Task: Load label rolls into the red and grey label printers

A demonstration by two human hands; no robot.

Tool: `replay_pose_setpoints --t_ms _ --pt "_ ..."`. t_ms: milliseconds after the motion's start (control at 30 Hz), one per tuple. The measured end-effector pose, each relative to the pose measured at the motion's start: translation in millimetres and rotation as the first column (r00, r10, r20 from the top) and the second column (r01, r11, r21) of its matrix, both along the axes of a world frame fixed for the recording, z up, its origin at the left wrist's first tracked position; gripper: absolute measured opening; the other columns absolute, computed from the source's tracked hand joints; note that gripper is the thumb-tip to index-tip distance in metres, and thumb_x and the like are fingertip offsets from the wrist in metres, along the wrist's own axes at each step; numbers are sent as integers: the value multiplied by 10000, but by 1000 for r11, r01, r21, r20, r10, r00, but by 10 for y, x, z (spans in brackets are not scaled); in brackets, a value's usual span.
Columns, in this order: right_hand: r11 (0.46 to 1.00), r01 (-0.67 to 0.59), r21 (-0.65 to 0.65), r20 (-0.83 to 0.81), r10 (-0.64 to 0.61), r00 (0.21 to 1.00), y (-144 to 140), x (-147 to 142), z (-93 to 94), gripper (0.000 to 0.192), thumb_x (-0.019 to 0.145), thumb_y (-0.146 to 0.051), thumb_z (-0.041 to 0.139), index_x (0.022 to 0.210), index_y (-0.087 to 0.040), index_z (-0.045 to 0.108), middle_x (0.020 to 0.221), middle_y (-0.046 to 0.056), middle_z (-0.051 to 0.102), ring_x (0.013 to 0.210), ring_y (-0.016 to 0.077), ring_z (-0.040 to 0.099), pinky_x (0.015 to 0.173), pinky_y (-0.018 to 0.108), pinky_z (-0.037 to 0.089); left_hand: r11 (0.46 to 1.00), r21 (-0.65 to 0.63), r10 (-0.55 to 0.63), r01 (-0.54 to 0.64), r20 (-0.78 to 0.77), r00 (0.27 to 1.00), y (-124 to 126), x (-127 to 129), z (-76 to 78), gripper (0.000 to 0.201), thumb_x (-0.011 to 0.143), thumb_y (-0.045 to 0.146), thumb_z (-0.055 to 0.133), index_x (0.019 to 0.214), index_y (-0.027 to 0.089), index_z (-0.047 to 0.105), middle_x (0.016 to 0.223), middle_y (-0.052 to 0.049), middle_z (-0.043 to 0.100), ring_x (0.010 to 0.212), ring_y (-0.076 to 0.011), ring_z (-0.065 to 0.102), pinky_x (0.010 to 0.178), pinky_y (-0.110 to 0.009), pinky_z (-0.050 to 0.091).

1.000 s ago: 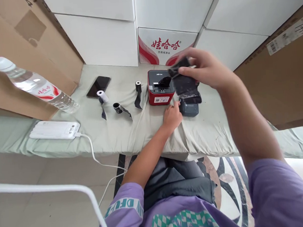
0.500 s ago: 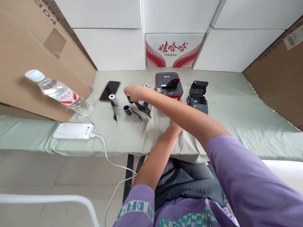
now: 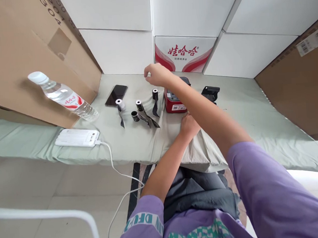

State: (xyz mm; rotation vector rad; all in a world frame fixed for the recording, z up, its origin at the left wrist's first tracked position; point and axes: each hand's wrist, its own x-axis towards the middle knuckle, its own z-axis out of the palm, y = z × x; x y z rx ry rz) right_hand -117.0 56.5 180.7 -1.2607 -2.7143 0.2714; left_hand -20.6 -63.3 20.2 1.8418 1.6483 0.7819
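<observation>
My right hand (image 3: 158,74) is raised above the back of the bench, fingers bent, with a gap between thumb and forefinger and nothing visible in it. Below it stands a roll with a black strip (image 3: 155,94). A second roll (image 3: 138,105), a black-sided roll (image 3: 135,116) and a white roll (image 3: 120,104) stand to the left, each trailing a dark strip. My left hand (image 3: 190,126) rests on the cloth before a red and black box-shaped device (image 3: 174,106); my right forearm hides its fingers. Behind that forearm, a small black device (image 3: 211,91) shows its raised lid.
A black phone (image 3: 116,95) lies at the back left. A water bottle (image 3: 70,101) and a white power bank (image 3: 77,137) with a cable are farther left. White boxes (image 3: 180,54) line the back, with cardboard cartons (image 3: 294,77) at both sides.
My right hand has moved up and right, away from the rolls. The roll it covered now stands uncovered on the cloth. My left hand shows more beside the red device.
</observation>
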Motion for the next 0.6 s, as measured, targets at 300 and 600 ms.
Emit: replay_pose_setpoints --t_ms 300,600 --pt "998 50 -25 259 -42 965 356 741 188 294 940 -425 710 1059 -175 809 1031 131 782 1030 325 705 923 446 555 1000 -21 -5 6 67 998 -2 19 36 516 906 36 494 1400 183 522 1360 -162 719 1321 -269 656 1131 -408 491" --pt "999 14 -51 367 6 930 224 867 128 495 889 -486 791 1298 -213 732 1291 133 731 1157 344 684 932 410 544 1000 -27 -9 11 70 997 3 24 16 496 937 49 483 1414 180 505 1348 -170 715 1299 -284 666 1096 -410 510"
